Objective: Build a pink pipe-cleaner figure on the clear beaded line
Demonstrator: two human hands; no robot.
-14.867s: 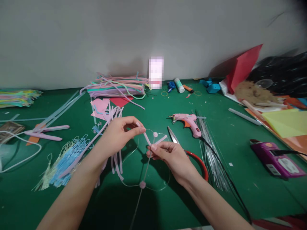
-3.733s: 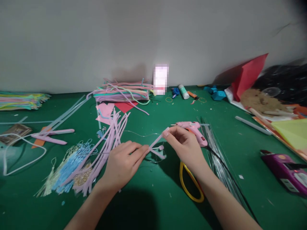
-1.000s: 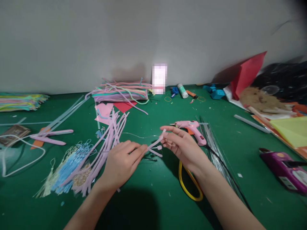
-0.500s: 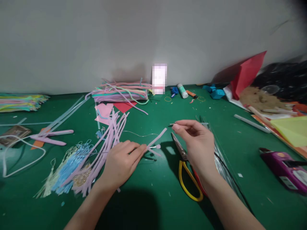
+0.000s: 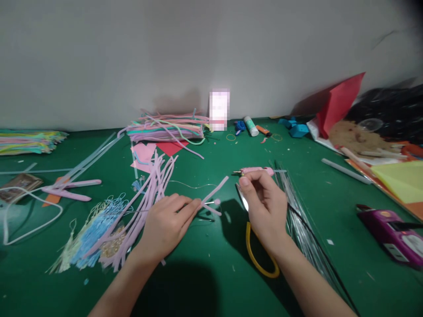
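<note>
A bent lilac pipe cleaner [image 5: 216, 188] sticks out from the fingertips of my left hand [image 5: 170, 222], which presses down on it, closed, near the table. Beside its bend shows a small pin with a round lilac head [image 5: 217, 202]. My right hand [image 5: 267, 209] has thumb and forefinger pinched together; whatever lies between them is too small to name. Just behind those fingers is a pink glue gun [image 5: 256, 171] with a metal tip and a clear stick at its back end. Under my right hand lie scissors with a yellow handle [image 5: 262, 259], partly hidden.
Loose lilac pipe cleaners [image 5: 152, 189], blue tassels [image 5: 94, 233] and a bag of beads [image 5: 114, 244] lie left. A pipe-cleaner bundle [image 5: 168, 127] is against the wall. Thin wires [image 5: 302, 224] and a black cord [image 5: 325, 262] run along the right, near a purple device [image 5: 393, 235].
My right hand has drawn slightly down and left, uncovering the pink glue gun behind it. My left hand and the lilac pipe cleaner have barely moved.
</note>
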